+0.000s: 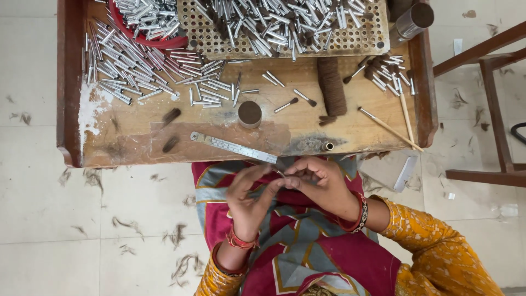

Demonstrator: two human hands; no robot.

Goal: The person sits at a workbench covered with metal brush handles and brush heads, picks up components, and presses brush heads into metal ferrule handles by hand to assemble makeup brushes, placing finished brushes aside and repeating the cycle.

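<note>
1. L hand (247, 200): just below the table (131, 137) edge, over lap, palm up toward cam, fingers (249, 176) curled toward R hand.
2. R hand (320, 183): beside L, also just below table edge, fingers bent, tips pinched together & meeting L fingertips.
3. Both wrists bangled; forearms angle in from lower corners, away from table.

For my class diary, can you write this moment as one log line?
left hand: pinching small metal tube | right hand: pinching same tube | nearby: metal ruler, wooden tray
</note>
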